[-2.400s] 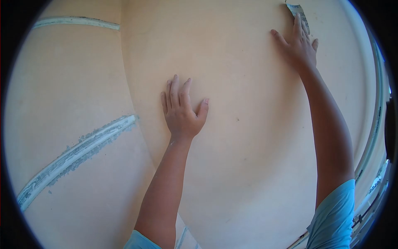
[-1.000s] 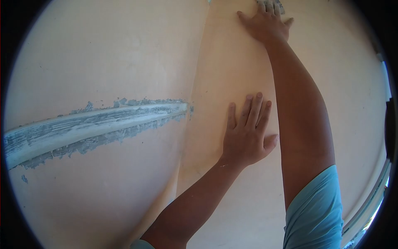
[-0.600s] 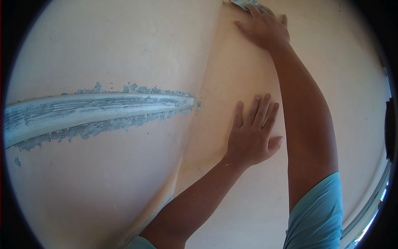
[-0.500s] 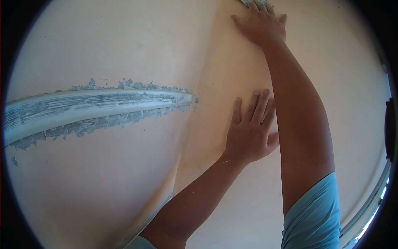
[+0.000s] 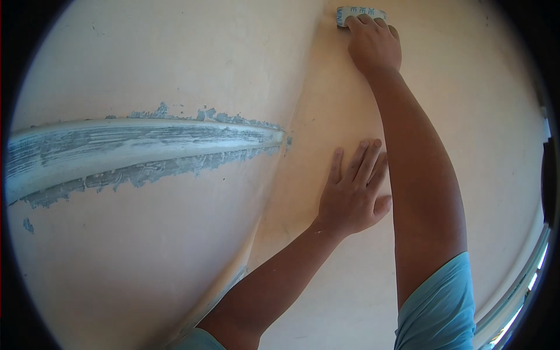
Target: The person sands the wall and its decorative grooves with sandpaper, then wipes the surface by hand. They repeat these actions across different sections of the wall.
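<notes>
High on the pale wall (image 5: 484, 122), my right hand (image 5: 376, 48) grips a folded piece of sandpaper (image 5: 353, 11) with blue letters printed on its back. Its fingers are curled over the lower edge of the paper, and the abrasive face is turned from view. Lower down, my left hand (image 5: 353, 201) lies against the same wall with fingers stretched out and spread. It holds nothing. The right forearm passes just right of it.
On the left surface, a raised whitish strip (image 5: 151, 137) with rough grey patches along its edges runs to the corner. Below is a pale moulding (image 5: 224, 291) along the corner. A frame edge with bright light (image 5: 510, 326) stands at the lower right.
My right hand went from spread fingers to a curled grip, and more of the sandpaper shows now. The view has shifted slightly; my left hand stays flat on the wall.
</notes>
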Demonstrator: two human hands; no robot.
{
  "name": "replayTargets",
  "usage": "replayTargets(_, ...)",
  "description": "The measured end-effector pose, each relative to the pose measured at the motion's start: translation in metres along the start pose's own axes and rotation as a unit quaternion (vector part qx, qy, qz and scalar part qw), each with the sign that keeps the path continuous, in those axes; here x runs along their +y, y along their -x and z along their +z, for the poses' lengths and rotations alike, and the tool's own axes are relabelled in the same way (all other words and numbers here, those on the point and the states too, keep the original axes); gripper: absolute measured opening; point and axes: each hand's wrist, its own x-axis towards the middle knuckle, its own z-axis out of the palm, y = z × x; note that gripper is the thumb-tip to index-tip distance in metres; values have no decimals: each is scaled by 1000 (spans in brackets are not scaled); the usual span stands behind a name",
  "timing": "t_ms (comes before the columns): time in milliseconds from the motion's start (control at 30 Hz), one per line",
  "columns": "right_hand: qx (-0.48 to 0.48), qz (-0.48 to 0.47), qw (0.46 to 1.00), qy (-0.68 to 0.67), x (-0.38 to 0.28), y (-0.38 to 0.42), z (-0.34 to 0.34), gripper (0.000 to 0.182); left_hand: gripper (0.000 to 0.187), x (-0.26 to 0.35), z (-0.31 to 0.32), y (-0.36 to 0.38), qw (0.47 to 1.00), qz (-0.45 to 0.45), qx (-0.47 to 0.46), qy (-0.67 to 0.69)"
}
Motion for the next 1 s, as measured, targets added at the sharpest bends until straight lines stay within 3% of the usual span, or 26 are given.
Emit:
replayTargets(33, 1, 0, 1000, -1, 0, -1, 0, 20, 73, 0, -1, 1, 1000, 0, -5, 5)
replayTargets(100, -60, -46, 997, -11, 4, 1, -1, 54, 72, -1, -3, 3, 1000, -2, -13, 9)
replayTargets(233, -53, -91, 992, -65, 2, 6, -10, 38, 79, -3, -3, 6, 999, 17, 6, 39)
replayTargets(333, -49, -35, 994, -90, 2, -1, -3, 37, 75, -4, -5, 5, 999, 13, 0, 39)
replayTargets(400, 82, -32, 996, 10, 3, -4, 24, 39, 71, -3, -5, 5, 999, 9, -10, 32)
replayTargets(433, 85, -32, 996, 7, 1, -5, 23, 39, 71, -4, -4, 5, 999, 10, -16, 39)
replayTargets(533, 32, -37, 999, -17, -6, 1, -1, 40, 73, -5, -1, 6, 998, 11, -8, 61)
replayTargets(600, -102, -160, 981, -36, -2, 4, -19, 39, 74, -6, -1, 6, 997, 23, 15, 75)
replayTargets(633, -105, -165, 980, -36, 4, 1, -18, 39, 74, -6, -2, 6, 997, 17, 17, 77)
replayTargets(700, -145, -88, 984, -57, 17, -7, -11, 36, 73, -6, -2, 7, 997, 20, 15, 75)
replayTargets(733, -150, -88, 983, -56, 15, -8, -10, 36, 73, -4, -2, 8, 997, 18, 13, 80)
replayTargets(800, -71, 6, 996, -48, 9, -14, -8, 39, 73, -6, -1, 7, 996, 19, 14, 85)
replayTargets(933, -52, -9, 999, -6, -4, -7, 6, 46, 72, -5, -2, 7, 995, 18, 14, 97)
replayTargets(1000, -135, -138, 981, -16, -7, -1, -1, 52, 73, -5, -3, 6, 996, 20, 17, 90)
